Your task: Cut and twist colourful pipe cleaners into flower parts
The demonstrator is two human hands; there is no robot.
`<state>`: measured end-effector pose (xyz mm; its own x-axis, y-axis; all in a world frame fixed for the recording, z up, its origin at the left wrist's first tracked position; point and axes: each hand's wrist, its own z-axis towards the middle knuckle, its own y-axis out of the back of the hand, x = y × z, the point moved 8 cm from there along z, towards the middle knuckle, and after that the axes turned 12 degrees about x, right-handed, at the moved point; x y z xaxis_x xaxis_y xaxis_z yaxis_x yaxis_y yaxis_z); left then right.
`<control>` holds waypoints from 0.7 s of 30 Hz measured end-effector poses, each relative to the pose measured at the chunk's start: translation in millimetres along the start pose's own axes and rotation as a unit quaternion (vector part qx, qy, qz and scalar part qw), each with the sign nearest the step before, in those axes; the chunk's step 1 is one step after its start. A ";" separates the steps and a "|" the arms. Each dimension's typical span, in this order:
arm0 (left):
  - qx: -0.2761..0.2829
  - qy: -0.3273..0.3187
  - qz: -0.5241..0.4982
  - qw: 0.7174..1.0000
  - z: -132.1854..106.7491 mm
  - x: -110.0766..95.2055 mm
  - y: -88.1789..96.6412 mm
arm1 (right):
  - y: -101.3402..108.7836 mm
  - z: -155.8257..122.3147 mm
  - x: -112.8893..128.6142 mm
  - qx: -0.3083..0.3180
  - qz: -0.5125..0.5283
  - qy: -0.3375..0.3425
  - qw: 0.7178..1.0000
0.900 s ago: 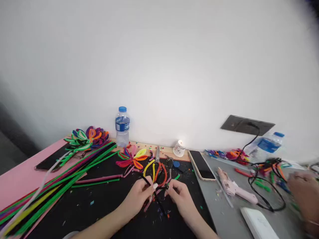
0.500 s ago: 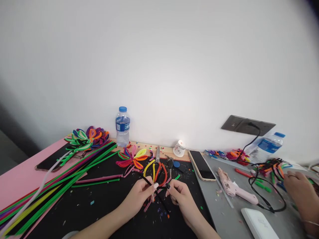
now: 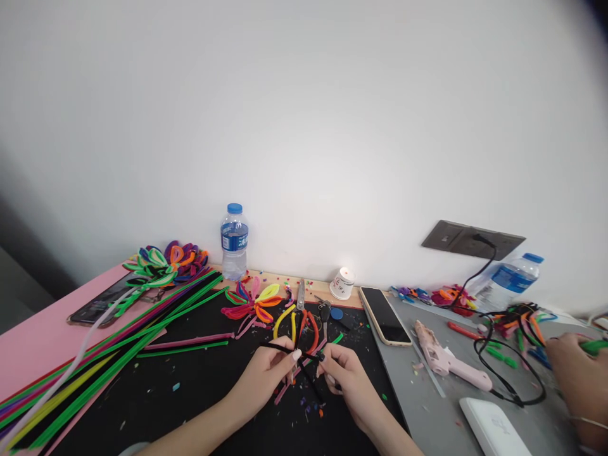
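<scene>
My left hand (image 3: 270,379) and my right hand (image 3: 346,380) face each other over a black mat (image 3: 199,392). Each is closed in a pinch on a black pipe cleaner (image 3: 308,356), which spans the small gap between them; one end sticks out past my left fingers. Another dark strip (image 3: 311,383) slants down below them, over pink pieces. Just beyond my fingers lie scissors (image 3: 301,294) with yellow and red handles, and a bunch of keys (image 3: 324,310). A multicoloured pipe-cleaner flower (image 3: 254,304) lies to their left.
Long pipe cleaners (image 3: 137,335) spread across the left side. A water bottle (image 3: 234,244) and a paper cup (image 3: 342,283) stand by the wall. On the right are a phone (image 3: 387,316), a pink glue gun (image 3: 446,361) with its cable, and another person's hand (image 3: 572,373) with something green.
The black pipe cleaner's left end has tilted flatter. My hands have hardly shifted. At right, the other person's hand has turned and now has something green in it. The left phone's screen has lit up.
</scene>
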<state>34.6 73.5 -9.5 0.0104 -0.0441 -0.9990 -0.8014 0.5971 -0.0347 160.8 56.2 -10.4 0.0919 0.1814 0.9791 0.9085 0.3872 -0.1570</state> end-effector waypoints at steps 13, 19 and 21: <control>-0.002 -0.056 0.000 0.998 -3.7 -14.2 0.4 | -6.1 -0.4 -0.5 0.008 0.040 -0.022 0.999; -0.006 -0.037 -0.058 0.998 -2.0 -9.4 -1.2 | -7.6 -1.0 -2.6 0.007 0.056 -0.034 0.998; -0.008 -0.035 -0.079 0.996 -1.3 -8.8 -1.3 | -6.8 -1.1 -4.3 0.006 0.056 -0.044 0.997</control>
<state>34.7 72.1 -0.6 0.1781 -0.0792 -0.9808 -0.7960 0.5744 -0.1909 154.6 51.8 -13.4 0.1560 0.3021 0.9404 0.8897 0.3705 -0.2666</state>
